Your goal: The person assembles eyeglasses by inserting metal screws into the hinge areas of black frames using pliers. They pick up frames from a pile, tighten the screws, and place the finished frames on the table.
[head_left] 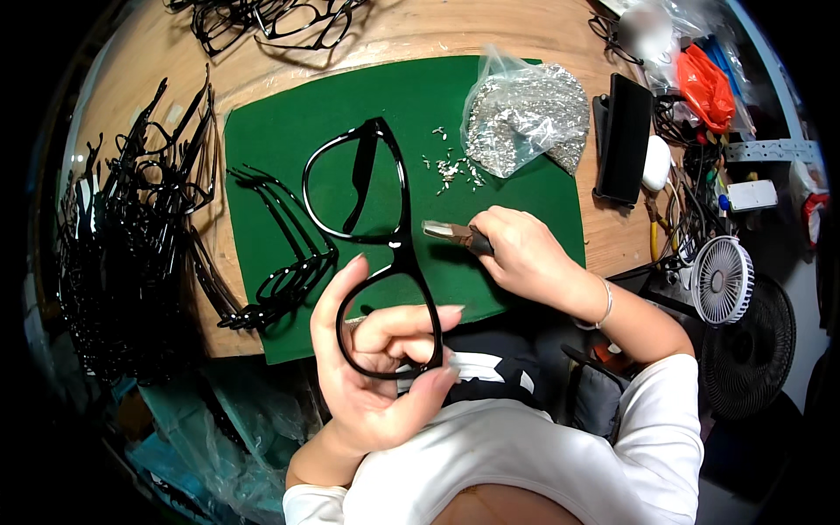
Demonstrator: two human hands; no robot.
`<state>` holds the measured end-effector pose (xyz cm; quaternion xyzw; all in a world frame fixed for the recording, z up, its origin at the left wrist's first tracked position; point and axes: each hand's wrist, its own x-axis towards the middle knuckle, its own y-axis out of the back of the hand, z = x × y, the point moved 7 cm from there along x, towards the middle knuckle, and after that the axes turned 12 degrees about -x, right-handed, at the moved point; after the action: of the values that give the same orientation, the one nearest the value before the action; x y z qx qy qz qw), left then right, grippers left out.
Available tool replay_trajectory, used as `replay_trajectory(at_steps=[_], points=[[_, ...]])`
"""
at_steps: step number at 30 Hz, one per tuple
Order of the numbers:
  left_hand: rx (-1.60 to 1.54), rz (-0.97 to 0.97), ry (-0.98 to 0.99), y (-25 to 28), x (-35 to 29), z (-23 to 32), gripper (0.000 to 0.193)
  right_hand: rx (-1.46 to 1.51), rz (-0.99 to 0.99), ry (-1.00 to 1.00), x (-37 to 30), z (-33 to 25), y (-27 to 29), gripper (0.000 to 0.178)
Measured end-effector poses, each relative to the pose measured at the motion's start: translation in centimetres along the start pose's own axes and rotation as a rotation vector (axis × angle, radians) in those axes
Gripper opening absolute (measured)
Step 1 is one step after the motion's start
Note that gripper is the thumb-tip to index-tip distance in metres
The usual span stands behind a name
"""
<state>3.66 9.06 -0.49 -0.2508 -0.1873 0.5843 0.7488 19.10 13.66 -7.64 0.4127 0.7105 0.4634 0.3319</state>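
Note:
My left hand (372,398) is closed on a black eyeglass frame (402,243), pinching the near rim between thumb and fingers. The frame stands on end above the green mat (280,114), and one folded temple shows through its far rim. Wrapped in my right hand (525,252) is a pair of pliers (453,232); their metal jaws point left, a little apart from the frame's bridge. Tiny silvery pieces (451,171) lie scattered beyond the pliers, beside a clear plastic bag (516,118) full of similar pieces. Several more black frames (293,278) rest on the mat's left side.
A dense heap of black eyeglass frames (131,254) covers the table's left side, with others (271,26) at the far edge. On the right are a black phone-like case (624,140), a white rounded object (656,164), cables and a small white fan (723,280).

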Motion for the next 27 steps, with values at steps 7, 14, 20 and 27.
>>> replay_trajectory(at_steps=[7,14,20,27], points=[[0.057,0.000,-0.028,-0.5,0.5,-1.1,0.100,0.005,-0.023,-0.036,-0.2,0.2,0.2,0.018],[0.453,0.046,-0.100,-1.5,1.8,-3.5,0.090,0.855,0.108,-0.214,-3.4,-2.3,5.3,0.012],[0.485,0.044,-0.226,-2.9,2.1,-4.1,0.085,1.072,0.131,-0.348,-4.3,-1.7,4.3,0.016],[0.465,-0.096,-0.061,-2.9,2.5,-3.6,0.084,1.301,-0.285,-0.464,-4.0,-2.2,2.9,0.019]])
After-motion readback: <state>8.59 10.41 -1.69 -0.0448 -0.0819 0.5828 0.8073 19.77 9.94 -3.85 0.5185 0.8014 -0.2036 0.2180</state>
